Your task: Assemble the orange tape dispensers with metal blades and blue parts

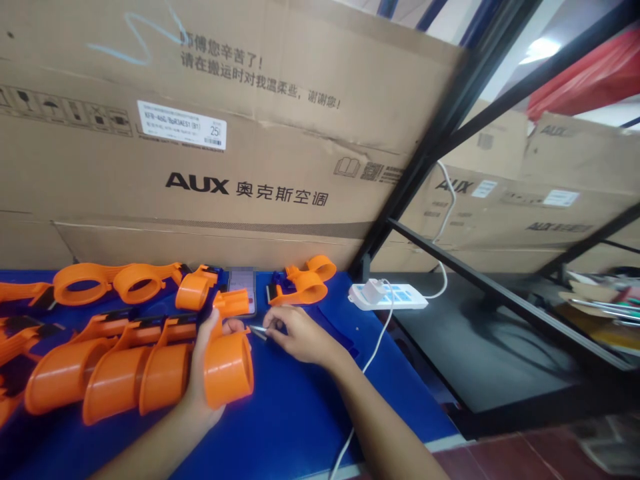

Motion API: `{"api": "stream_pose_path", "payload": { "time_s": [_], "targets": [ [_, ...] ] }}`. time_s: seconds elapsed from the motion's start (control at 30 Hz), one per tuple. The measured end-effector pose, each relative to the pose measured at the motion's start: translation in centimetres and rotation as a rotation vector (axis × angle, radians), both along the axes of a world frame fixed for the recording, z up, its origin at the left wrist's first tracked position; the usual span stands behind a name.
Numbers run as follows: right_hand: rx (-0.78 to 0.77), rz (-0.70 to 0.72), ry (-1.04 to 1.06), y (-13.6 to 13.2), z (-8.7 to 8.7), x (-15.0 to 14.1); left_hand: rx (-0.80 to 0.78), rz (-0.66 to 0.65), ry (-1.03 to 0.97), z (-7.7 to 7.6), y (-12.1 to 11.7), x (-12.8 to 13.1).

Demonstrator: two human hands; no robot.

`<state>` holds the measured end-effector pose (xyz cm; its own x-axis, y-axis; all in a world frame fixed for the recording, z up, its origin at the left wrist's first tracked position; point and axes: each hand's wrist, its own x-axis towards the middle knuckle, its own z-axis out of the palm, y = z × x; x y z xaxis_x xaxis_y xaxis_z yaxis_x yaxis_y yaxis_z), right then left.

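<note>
My left hand (204,373) is closed around an orange plastic tape dispenser (229,370), its round hub toward the right. Between the fingertips of my right hand (295,331) is a small thin metal piece (259,331), perhaps a blade; one end lies close to the dispenser's edge. Whether the two touch, I cannot tell. Several more orange tape dispensers (117,377) stand in a row left of my left hand. Others, such as one tape dispenser (193,291) with dark parts, lie behind. A further pair of orange pieces (307,288) rests beyond my right hand.
A phone (242,280) lies on the blue tabletop (280,427) behind my hands. At the right edge, a white power strip (400,297) has a plug in it, and its white cable (376,350) crosses the table. Large cardboard boxes (225,160) and a black metal frame (425,153) stand behind.
</note>
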<state>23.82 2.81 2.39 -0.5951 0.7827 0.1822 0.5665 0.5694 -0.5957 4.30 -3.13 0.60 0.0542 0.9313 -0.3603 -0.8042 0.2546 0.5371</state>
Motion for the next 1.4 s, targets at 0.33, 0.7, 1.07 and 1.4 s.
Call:
{"api": "stream_pose_path", "payload": {
  "time_s": [0.33,0.7,1.07,1.4],
  "targets": [
    [-0.116,-0.168,0.57,0.2,0.2,0.1,0.011,-0.022,0.072,-0.5,0.0,0.2],
    [-0.257,-0.243,0.974,0.4,0.3,-0.4,0.049,-0.061,0.183,-0.6,-0.1,1.0],
    [-0.299,-0.232,0.948,0.4,0.0,-0.4,0.048,-0.111,0.109,-0.4,-0.3,1.1],
    [-0.288,-0.203,0.884,0.0,0.9,-0.4,0.022,-0.129,-0.022,0.0,-0.1,0.6]
  ]
}}
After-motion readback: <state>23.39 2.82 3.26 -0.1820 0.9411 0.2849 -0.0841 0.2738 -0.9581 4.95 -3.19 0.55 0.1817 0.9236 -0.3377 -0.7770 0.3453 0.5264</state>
